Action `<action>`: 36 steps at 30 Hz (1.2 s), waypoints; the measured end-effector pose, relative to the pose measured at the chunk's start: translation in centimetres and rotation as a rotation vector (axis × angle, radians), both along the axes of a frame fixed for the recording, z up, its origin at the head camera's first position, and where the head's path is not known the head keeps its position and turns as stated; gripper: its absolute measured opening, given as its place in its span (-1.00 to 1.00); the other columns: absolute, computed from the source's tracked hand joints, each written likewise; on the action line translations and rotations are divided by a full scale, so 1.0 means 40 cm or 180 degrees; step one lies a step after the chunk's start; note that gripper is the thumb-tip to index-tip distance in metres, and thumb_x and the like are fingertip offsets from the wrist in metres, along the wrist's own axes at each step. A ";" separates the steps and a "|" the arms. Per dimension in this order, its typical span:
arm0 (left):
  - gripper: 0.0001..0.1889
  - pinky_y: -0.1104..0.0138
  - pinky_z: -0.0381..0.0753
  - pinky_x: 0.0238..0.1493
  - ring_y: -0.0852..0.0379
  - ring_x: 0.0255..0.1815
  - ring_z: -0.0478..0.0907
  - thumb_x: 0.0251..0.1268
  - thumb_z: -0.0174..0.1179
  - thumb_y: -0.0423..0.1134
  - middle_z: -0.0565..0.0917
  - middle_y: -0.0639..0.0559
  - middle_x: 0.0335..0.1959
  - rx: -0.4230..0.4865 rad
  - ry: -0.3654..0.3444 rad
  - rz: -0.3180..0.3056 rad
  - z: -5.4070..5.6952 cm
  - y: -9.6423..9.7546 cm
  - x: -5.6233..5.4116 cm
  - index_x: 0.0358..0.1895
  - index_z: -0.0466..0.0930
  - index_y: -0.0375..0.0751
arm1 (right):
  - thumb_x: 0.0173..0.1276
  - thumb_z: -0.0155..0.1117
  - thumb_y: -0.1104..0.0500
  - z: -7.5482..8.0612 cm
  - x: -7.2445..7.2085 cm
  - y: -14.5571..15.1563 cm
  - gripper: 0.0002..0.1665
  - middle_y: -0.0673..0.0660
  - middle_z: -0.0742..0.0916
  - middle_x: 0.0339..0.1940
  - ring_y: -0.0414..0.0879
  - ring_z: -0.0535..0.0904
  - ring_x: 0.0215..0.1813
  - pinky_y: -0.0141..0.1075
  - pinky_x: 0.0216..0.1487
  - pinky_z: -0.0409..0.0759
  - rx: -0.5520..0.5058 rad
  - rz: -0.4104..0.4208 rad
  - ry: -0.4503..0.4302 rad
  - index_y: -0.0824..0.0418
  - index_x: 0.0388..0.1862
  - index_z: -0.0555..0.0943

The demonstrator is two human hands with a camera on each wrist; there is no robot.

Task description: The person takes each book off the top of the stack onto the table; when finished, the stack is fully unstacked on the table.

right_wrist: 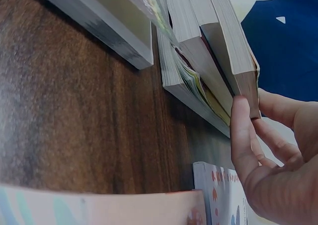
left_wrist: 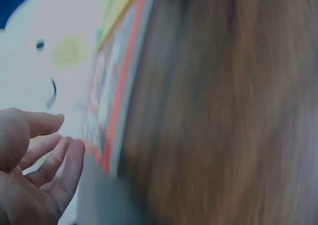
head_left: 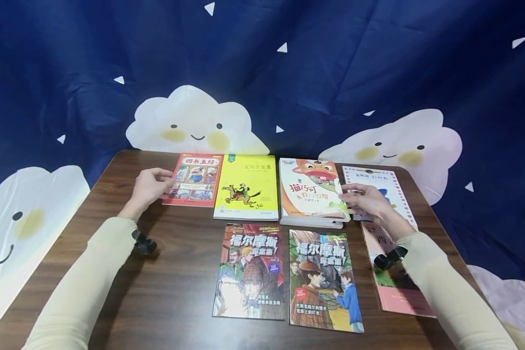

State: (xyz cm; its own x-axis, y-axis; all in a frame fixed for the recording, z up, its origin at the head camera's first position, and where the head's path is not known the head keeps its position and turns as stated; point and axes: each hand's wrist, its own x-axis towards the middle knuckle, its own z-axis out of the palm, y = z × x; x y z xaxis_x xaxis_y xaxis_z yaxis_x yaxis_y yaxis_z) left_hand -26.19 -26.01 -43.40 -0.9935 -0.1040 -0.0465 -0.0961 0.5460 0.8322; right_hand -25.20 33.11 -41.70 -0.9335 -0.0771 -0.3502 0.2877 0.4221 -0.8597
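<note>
My left hand (head_left: 150, 187) is at the left edge of a red comic-style book (head_left: 195, 181). In the left wrist view its thumb and fingers are apart, with nothing between them. My right hand (head_left: 367, 204) pinches the lower right corner of a white book with an orange cartoon face (head_left: 315, 189), the top one of a stack. Seen from the right wrist, the thumb lies against the page edge of that book (right_wrist: 243, 61), fingers on its other side. More books (right_wrist: 198, 66) lie under it, their page edges showing.
A yellow book (head_left: 247, 189) lies between the red book and the stack. Two detective comics (head_left: 250, 272) (head_left: 325, 282) lie in front. At right, a white book with a dotted border (head_left: 393, 189) and a pink book (head_left: 404, 291) lie partly behind my right arm. A blue cloud-patterned curtain (head_left: 288, 73) hangs behind.
</note>
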 end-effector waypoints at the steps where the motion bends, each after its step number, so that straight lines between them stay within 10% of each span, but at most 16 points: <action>1: -0.54 0.33 0.87 -0.32 0.18 -0.36 0.75 0.48 0.30 -0.25 0.70 -0.50 0.12 0.0106 -0.0018 -0.0028 0.006 0.021 -0.001 0.30 0.57 -0.49 | 0.54 0.38 0.04 0.001 0.001 -0.001 -0.17 -0.24 0.78 -0.31 -0.30 0.76 -0.25 -0.37 -0.12 0.85 -0.0013 0.0000 0.0001 0.28 0.63 0.29; 19: -0.50 0.25 0.90 -0.24 0.03 -0.31 0.79 0.47 0.34 -0.28 0.73 -0.36 0.09 0.1344 -0.0651 -0.0901 0.021 0.475 0.033 0.39 0.52 -0.33 | 0.55 0.36 0.07 0.002 0.003 0.002 -0.16 -0.25 0.79 -0.32 -0.30 0.77 -0.24 -0.37 -0.10 0.85 -0.0092 0.0012 -0.0010 0.31 0.64 0.26; 27: -0.50 0.32 0.87 -0.30 0.11 -0.38 0.73 0.48 0.35 -0.24 0.76 -0.25 0.01 0.1728 -0.0847 -0.1049 0.006 0.610 0.039 0.39 0.51 -0.32 | 0.54 0.38 0.04 0.000 0.006 0.005 -0.16 -0.24 0.78 -0.32 -0.30 0.77 -0.24 -0.37 -0.09 0.85 -0.0068 -0.0001 -0.0023 0.29 0.64 0.28; 36: -0.44 0.37 0.81 -0.46 0.15 -0.47 0.64 0.35 0.48 -0.14 0.73 -0.09 -0.15 0.1524 -0.0829 -0.0851 -0.006 0.666 0.043 0.31 0.50 -0.25 | 0.53 0.39 0.04 0.003 0.008 -0.001 -0.16 -0.23 0.78 -0.31 -0.29 0.76 -0.25 -0.38 -0.12 0.85 -0.0088 -0.0033 -0.0015 0.27 0.64 0.29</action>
State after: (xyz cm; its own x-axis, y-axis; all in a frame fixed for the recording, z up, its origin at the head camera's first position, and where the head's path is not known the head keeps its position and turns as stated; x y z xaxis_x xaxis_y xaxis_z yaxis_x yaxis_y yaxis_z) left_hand -24.46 0.63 -43.62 -0.9320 0.2403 -0.2715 -0.2407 0.1500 0.9589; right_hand -24.87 33.08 -41.58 -0.9326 -0.0772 -0.3526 0.2960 0.3953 -0.8695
